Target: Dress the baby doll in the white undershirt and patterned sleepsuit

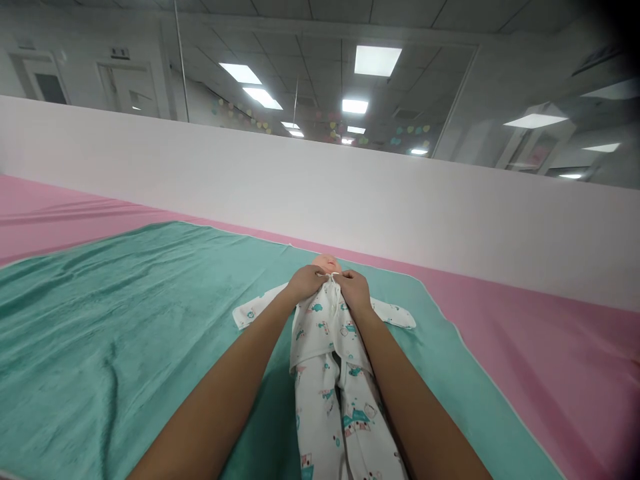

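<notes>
A baby doll (pixel 327 262) lies on its back, its head toward the wall. It wears a white printed baby top (pixel 320 328) with both sleeves spread out and matching trousers (pixel 320 407). At the doll's neck, my left hand (pixel 306 281) pinches the left edge of the top's collar. My right hand (pixel 354 289) pinches the other collar edge, close beside it. The front edges of the top meet near the collar and part slightly at the hem. Whatever fastening lies between my fingertips is too small to make out.
Under the doll is a wrinkled green blanket (pixel 150 320), spread over a pink sheet (pixel 500 320). A white wall panel (pixel 300 180) runs behind it, with glass above that shows ceiling lights (pixel 377 61) and doors (pixel 131 90).
</notes>
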`<state>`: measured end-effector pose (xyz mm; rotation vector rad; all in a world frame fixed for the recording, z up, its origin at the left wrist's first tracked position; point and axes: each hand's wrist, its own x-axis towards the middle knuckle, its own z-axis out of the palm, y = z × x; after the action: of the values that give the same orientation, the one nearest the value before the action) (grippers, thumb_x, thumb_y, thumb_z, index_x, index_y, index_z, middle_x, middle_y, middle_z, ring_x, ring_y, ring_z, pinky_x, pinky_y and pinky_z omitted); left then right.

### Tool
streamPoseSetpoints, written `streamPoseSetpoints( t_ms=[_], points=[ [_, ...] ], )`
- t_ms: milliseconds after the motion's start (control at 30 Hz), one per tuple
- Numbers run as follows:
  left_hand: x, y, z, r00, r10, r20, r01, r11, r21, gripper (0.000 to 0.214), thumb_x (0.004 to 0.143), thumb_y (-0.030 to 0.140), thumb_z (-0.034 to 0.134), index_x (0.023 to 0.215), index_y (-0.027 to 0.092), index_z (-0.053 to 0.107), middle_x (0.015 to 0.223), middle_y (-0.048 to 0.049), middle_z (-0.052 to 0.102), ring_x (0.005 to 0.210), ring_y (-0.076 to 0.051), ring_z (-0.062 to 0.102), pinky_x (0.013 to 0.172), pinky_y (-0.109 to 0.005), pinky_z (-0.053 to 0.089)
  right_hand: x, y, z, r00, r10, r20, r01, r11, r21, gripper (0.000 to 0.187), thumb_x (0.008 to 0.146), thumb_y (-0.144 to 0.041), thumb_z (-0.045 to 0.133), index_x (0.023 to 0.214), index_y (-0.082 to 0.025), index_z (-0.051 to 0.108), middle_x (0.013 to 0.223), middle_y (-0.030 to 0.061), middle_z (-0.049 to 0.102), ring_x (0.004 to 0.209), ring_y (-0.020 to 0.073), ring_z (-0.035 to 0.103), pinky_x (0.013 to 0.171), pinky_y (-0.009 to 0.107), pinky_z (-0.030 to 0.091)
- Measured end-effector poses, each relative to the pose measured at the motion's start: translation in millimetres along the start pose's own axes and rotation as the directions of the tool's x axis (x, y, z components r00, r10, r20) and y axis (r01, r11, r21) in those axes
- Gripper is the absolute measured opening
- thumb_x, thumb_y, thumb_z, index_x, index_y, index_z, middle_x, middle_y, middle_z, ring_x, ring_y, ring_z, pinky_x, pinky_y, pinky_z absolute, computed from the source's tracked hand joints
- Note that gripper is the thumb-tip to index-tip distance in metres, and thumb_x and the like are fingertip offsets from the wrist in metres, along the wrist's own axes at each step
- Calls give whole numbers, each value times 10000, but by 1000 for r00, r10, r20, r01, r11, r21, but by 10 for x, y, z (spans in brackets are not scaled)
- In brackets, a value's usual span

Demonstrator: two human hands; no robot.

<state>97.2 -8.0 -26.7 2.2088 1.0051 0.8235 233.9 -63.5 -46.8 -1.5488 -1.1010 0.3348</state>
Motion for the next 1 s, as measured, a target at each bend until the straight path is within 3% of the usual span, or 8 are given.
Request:
streamPoseSetpoints(
  t_ms=[100, 233, 533, 700, 1000],
  points=[
    [24, -42, 71, 1000, 19, -16, -18, 998, 58, 251, 741, 334, 505, 874, 214, 681, 963, -50, 670, 835, -199, 591, 695, -254, 419, 9, 72, 5, 1000, 22, 12, -23, 995, 95, 169, 587, -348, 552, 596, -179, 534, 604, -22, 527, 578, 126, 451, 511, 229, 347],
    [40, -72, 141, 997, -19, -69, 25, 996, 87, 241, 748, 322, 490, 870, 230, 677, 975, -41, 669, 825, -197, 588, 668, -260, 410, 19, 154, 10, 999, -5, 34, -1, 984, 179, 157, 572, -323, 578, 610, -177, 534, 604, -32, 518, 582, 120, 453, 532, 228, 359],
    [27, -77, 181, 992, -29, -119, 26, 999, -25, 231, 784, 337, 472, 785, 220, 671, 863, -24, 682, 805, -192, 587, 654, -258, 412, 1, 174, 2, 999, -52, 12, 50, 992, 114, 175, 599, -345, 579, 647, -177, 572, 628, -11, 570, 606, 139, 486, 555, 238, 374],
    [13, -54, 207, 981, -46, -188, 45, 999, -8, 262, 760, 327, 528, 983, 256, 643, 976, -14, 661, 851, -184, 585, 692, -260, 419, 0, 158, -5, 997, -71, 30, 67, 992, 104, 216, 619, -384, 579, 659, -172, 593, 677, 16, 608, 636, 156, 513, 567, 249, 388],
    [35, -75, 247, 972, -1, -233, -10, 999, -44, 160, 753, 256, 546, 803, 236, 696, 865, -1, 694, 814, -172, 598, 758, -264, 430, -29, 77, -33, 996, -80, 49, 76, 994, 75, 210, 630, -376, 581, 663, -172, 615, 691, 17, 630, 672, 167, 544, 616, 264, 405]
  ],
)
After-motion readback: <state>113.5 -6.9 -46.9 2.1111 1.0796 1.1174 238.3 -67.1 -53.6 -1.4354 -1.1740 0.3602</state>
